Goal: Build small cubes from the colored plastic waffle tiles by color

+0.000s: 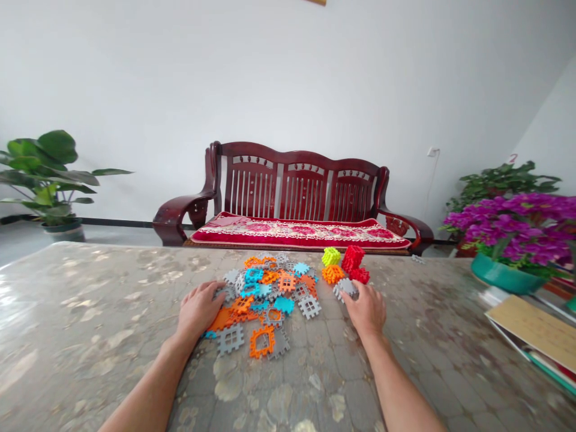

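Note:
A heap of flat interlocking tiles (270,288) in grey, orange and blue lies on the marbled table (90,312). My left hand (198,309) rests on the heap's left edge, fingers curled over grey and orange tiles. My right hand (366,307) is closed on a grey assembled cube (345,288) to the right of the heap. Behind it stand an orange cube (333,273), a yellow-green cube (330,256) and two red cubes (353,259).
A teal pot of purple flowers (508,240) stands at the table's right side, with stacked books and a brown envelope (535,333) in front of it. Beyond the table are a dark wooden bench (297,204) and a leafy plant (49,180).

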`<action>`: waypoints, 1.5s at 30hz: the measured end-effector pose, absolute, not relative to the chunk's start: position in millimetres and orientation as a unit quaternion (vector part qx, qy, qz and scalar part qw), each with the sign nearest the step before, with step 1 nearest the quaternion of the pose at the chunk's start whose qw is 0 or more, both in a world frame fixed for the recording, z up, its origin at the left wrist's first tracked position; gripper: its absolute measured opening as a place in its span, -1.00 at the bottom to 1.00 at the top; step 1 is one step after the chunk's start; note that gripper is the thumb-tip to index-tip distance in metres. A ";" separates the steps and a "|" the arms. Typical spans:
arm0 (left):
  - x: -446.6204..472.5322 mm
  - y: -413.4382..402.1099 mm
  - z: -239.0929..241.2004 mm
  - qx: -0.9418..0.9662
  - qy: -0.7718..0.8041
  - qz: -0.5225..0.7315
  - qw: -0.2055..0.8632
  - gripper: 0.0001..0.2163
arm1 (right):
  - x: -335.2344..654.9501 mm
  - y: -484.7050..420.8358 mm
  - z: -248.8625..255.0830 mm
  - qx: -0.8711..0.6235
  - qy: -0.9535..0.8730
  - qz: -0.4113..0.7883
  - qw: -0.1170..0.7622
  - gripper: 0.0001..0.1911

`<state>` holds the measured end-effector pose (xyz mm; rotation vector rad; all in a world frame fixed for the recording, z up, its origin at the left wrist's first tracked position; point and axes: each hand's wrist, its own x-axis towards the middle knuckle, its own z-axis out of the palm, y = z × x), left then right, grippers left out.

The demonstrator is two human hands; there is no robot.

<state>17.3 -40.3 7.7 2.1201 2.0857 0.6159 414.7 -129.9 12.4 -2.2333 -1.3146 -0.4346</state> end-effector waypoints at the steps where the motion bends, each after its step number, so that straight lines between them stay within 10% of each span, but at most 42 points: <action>1: 17.3 -40.4 8.0 0.697 0.686 0.202 0.052 -0.62 | 414.4 -129.8 12.6 -0.822 -0.486 -0.157 0.250 -0.55; 45: 17.7 -40.9 7.1 0.696 0.683 0.216 0.052 -0.62 | 333.7 -137.5 16.3 -0.622 -0.673 0.055 0.397 -0.86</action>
